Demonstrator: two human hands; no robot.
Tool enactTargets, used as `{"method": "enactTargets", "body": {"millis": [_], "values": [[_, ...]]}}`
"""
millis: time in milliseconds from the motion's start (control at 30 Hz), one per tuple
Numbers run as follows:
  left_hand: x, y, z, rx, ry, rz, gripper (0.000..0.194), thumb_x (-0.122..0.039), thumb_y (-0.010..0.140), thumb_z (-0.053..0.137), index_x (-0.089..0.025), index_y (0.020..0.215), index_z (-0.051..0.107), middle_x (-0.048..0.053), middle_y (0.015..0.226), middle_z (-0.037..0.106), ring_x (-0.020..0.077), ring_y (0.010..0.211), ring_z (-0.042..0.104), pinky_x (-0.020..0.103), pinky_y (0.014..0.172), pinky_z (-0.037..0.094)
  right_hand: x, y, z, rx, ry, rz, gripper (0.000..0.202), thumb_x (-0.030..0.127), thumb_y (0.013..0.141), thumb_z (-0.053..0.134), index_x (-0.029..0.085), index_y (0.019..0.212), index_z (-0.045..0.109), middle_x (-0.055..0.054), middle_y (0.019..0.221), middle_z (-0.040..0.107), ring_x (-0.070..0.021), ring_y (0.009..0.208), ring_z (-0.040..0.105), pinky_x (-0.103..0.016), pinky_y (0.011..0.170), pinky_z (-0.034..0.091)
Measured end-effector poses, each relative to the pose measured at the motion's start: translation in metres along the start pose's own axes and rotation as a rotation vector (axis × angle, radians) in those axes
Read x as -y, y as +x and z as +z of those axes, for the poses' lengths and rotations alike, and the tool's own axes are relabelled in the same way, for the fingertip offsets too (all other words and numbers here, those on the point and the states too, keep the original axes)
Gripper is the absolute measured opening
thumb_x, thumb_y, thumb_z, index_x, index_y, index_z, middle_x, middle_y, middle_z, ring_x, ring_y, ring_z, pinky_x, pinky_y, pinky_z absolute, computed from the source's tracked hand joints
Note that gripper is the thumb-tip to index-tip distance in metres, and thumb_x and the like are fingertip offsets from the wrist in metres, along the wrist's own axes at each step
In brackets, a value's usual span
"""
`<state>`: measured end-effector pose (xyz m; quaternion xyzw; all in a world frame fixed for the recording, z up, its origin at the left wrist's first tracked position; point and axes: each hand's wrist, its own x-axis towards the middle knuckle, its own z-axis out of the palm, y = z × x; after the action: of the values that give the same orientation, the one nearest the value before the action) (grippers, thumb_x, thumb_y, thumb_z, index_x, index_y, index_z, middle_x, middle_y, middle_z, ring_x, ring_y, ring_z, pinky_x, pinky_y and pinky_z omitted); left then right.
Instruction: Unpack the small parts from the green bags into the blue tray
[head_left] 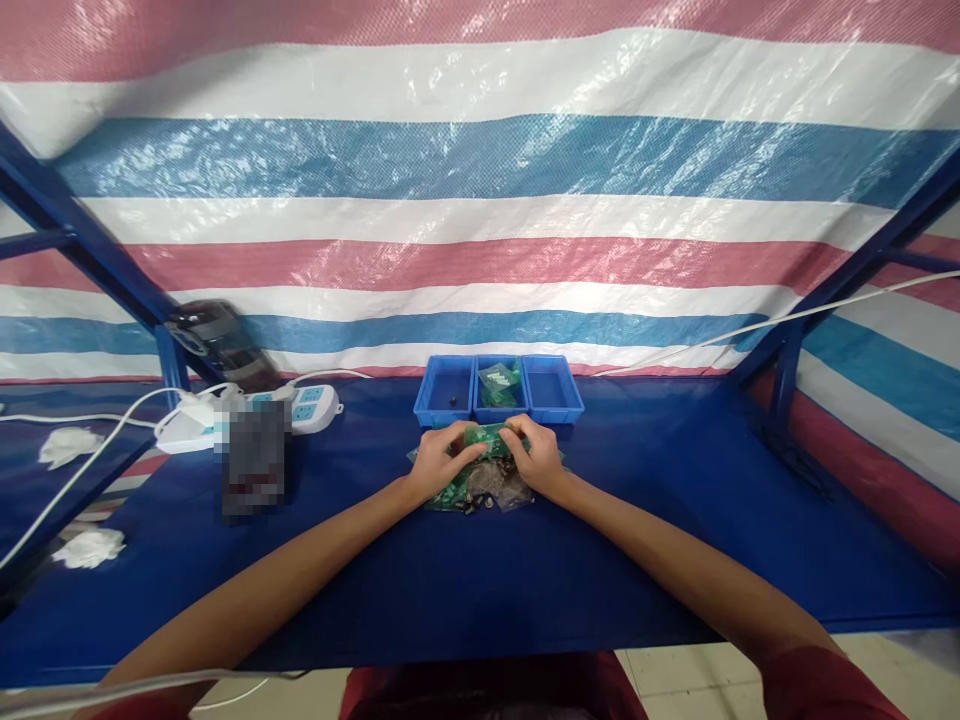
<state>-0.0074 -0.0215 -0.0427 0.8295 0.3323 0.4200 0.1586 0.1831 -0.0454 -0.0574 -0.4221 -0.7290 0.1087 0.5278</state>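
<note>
Both hands meet over a pile of small plastic bags at the middle of the blue table. My left hand pinches the left end of a green plastic bag, and my right hand grips its right end. Below them lie more green and clear bags, with small dark and metallic parts at their front edge. Just beyond the hands stand three joined blue trays. The middle tray holds green bags, the left tray has a small dark piece, and the right tray shows nothing inside.
A white power strip with plugs and cables lies at the left, beside a pixelated dark object. Behind them leans a dark container. Crumpled white tissue is at the far left. Blue frame bars flank the table.
</note>
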Motion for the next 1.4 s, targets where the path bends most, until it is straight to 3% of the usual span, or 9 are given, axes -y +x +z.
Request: {"method": "enactTargets", "body": {"millis": [267,633,1100,1267,1400], "values": [[-0.0033,-0.001,-0.0006,-0.042,0.054,0.031,0.031,-0.036,0.092,0.049,-0.015,0.073,0.063,-0.002,0.053,0.057,0.0085,0.048,0.052,0.019,0.051,0.037,0.0047,0.0004,-0.0017,0.042,0.01,-0.101,0.023,0.036,0.094,0.043,0.018,0.087,0.056,-0.002,0.067,0.056,-0.0139,0.057,0.053,-0.026,0.058,0.041],[0.005,-0.0061,0.0024,-0.083,0.01,0.026,0.026,-0.03,0.096,0.044,-0.015,0.091,0.065,-0.004,0.046,0.051,0.0084,0.043,0.051,0.018,0.046,0.036,0.0025,0.0,-0.0003,0.072,0.004,-0.129,0.02,0.033,0.094,0.044,0.018,0.089,0.056,-0.003,0.069,0.058,-0.0139,0.06,0.054,-0.026,0.06,0.043],[0.0033,-0.0048,0.0032,-0.071,-0.031,-0.002,0.027,-0.033,0.096,0.043,-0.017,0.099,0.064,-0.004,0.051,0.057,0.0084,0.043,0.051,0.019,0.047,0.038,0.0032,0.003,-0.0008,0.037,-0.025,-0.155,0.022,0.035,0.095,0.044,0.018,0.086,0.056,-0.002,0.065,0.056,-0.0136,0.056,0.052,-0.026,0.056,0.042],[-0.0002,-0.0009,0.0016,-0.054,0.069,0.049,0.026,-0.039,0.091,0.051,-0.017,0.093,0.065,0.0,0.066,0.067,0.0086,0.048,0.055,0.019,0.05,0.04,0.0033,0.0032,-0.0004,0.009,-0.011,-0.163,0.018,0.029,0.094,0.045,0.018,0.084,0.056,-0.003,0.069,0.059,-0.0141,0.06,0.055,-0.026,0.059,0.043],[-0.0008,0.0012,0.0032,-0.056,0.11,0.085,0.032,-0.043,0.09,0.052,-0.017,0.079,0.066,0.0,0.061,0.066,0.0095,0.049,0.057,0.019,0.051,0.04,0.0033,0.0023,-0.0006,-0.014,-0.01,-0.153,0.018,0.027,0.094,0.045,0.018,0.082,0.055,-0.004,0.07,0.059,-0.0148,0.063,0.056,-0.026,0.061,0.044]]}}
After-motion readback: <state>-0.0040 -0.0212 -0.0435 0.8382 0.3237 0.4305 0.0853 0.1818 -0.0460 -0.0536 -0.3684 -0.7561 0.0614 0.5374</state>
